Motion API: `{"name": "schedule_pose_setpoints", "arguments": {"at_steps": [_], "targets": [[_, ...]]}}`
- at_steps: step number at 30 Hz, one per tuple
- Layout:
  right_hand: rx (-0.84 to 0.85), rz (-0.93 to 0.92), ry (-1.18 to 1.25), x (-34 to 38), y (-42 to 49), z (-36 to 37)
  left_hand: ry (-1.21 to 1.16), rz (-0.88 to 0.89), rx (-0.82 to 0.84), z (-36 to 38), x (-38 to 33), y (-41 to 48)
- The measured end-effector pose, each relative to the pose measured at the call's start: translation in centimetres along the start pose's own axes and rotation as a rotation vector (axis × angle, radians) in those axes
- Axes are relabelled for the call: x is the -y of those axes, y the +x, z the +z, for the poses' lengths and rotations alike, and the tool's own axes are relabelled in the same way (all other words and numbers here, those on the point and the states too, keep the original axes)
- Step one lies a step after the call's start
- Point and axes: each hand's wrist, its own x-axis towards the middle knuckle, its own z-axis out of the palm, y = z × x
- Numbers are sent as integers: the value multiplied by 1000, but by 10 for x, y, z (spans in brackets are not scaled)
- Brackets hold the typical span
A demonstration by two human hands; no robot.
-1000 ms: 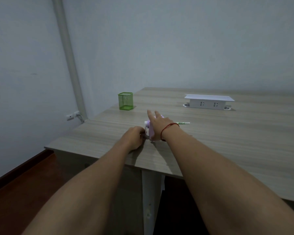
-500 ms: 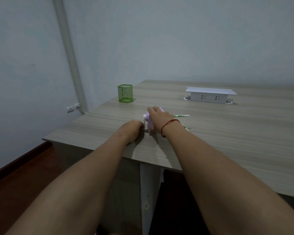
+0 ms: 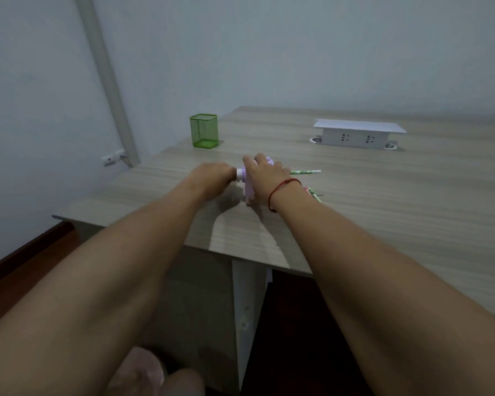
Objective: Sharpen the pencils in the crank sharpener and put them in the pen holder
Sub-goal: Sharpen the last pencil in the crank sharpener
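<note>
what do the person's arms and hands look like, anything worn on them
Both arms are bare to the frame edge, no sleeves showing. The left hand wears no glove, watch or visible ring. The right hand is ungloved too, with a thin red string bracelet round its wrist.

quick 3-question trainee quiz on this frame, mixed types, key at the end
1. True or false: the green mesh pen holder already holds pencils.
2. The left hand is at the crank. What does the right hand grip? A) purple plastic crank sharpener B) white socket box
3. Fill in: the green patterned pencil pokes out past the right hand toward the person's ____.
Key: 1 false; 2 A; 3 right.
</note>
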Motion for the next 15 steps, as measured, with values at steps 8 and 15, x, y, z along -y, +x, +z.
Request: {"name": "schedule_pose_setpoints", "arguments": {"at_steps": [8, 15], "targets": [[57, 32, -69, 5, 4, -9, -60, 31, -247, -24, 8, 9], [78, 56, -30, 9, 8, -8, -125, 51, -318, -24, -10, -33]]}}
